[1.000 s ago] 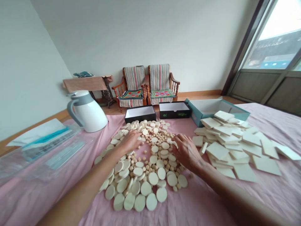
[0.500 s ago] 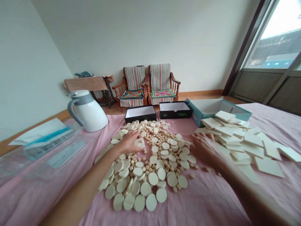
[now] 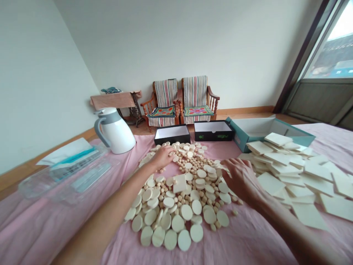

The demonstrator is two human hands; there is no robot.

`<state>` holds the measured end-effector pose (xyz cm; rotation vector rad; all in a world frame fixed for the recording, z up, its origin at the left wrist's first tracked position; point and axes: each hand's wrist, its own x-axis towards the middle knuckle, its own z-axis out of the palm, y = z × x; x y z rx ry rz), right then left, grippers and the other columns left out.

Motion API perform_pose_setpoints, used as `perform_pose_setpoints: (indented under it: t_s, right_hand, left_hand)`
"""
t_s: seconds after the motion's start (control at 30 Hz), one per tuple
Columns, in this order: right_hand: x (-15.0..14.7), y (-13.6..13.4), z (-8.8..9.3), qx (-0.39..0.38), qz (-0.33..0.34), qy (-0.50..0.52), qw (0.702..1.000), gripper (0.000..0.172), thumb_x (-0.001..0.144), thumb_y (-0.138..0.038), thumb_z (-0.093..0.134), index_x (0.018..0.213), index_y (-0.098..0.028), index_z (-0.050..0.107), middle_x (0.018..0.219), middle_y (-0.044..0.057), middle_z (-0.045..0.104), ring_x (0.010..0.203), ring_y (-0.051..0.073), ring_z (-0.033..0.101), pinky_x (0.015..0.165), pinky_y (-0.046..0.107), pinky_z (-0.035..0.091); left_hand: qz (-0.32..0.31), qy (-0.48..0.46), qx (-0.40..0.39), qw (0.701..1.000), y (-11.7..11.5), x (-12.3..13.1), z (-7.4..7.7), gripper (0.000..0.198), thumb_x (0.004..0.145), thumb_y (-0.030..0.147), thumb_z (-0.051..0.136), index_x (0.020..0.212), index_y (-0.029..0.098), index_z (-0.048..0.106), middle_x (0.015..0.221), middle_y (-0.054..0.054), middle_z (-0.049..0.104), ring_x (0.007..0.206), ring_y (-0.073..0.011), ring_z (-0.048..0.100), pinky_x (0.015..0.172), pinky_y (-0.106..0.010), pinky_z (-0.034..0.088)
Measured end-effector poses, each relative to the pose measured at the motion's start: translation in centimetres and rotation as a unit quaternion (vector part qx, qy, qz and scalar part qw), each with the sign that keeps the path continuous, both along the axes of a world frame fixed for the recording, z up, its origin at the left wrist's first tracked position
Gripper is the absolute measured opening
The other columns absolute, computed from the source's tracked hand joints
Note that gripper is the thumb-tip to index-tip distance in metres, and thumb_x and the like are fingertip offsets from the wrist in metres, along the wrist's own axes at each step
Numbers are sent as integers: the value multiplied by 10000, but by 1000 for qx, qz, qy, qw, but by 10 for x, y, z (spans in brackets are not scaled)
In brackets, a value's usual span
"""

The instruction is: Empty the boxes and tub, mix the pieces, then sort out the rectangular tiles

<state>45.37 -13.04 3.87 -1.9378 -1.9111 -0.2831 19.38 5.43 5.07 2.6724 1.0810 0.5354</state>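
My left hand (image 3: 163,156) is at the far left part of a pile of round wooden discs (image 3: 178,223) and small wooden cubes (image 3: 193,163). Its fingers curl down among the pieces; what they hold, if anything, is hidden. A square wooden tile (image 3: 179,183) lies on top of the discs, nearer to me than that hand. At the pile's right edge, my right hand (image 3: 238,175) has its fingers bent and apart, fingertips by the discs. Just right of it is a heap of square wooden tiles (image 3: 299,173).
Two black boxes (image 3: 172,140) (image 3: 213,136) stand behind the pile, with a teal box (image 3: 241,141) to their right. On the left are a white-grey jug (image 3: 118,134) and clear plastic packaging (image 3: 91,176). A pink cloth (image 3: 110,217) covers the table.
The square tile by my left hand has come away from it and lies nearer to me on the discs. My left hand has moved farther back. The view has shifted slightly left.
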Motion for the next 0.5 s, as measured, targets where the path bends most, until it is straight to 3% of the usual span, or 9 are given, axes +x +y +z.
perform_pose_setpoints:
  t_s: [0.13,0.27,0.37,0.5]
  right_hand:
    - [-7,-1,-1,-20,24,-4,1000,163,870,-175,472,834,-172,631,925,90,701,929,245,604,844,366,319]
    - [-10,-2,-2,-36,33,3,999,154,879,-181,472,827,-175,617,920,83,692,930,242,596,844,361,324]
    - [-8,-1,-4,-31,36,6,999,162,889,-191,466,825,-179,615,933,82,690,929,239,597,844,360,325]
    - [-8,-1,-5,-21,39,4,999,164,886,-183,463,803,-181,604,930,82,689,925,238,594,846,359,323]
  left_hand:
    - [15,71,29,997,13,18,-7,287,753,269,675,1029,192,682,1155,-123,635,1120,-328,543,998,-488,375]
    - [36,121,35,991,13,25,-10,335,791,381,650,1035,151,656,1135,-162,614,1090,-344,559,968,-494,387]
    - [14,147,31,989,2,14,-7,345,810,417,623,1046,166,645,1117,-146,615,1069,-321,570,937,-432,413]
    - [-50,182,4,982,-20,-21,5,243,823,348,592,1002,199,658,1022,-85,659,989,-252,602,872,-325,437]
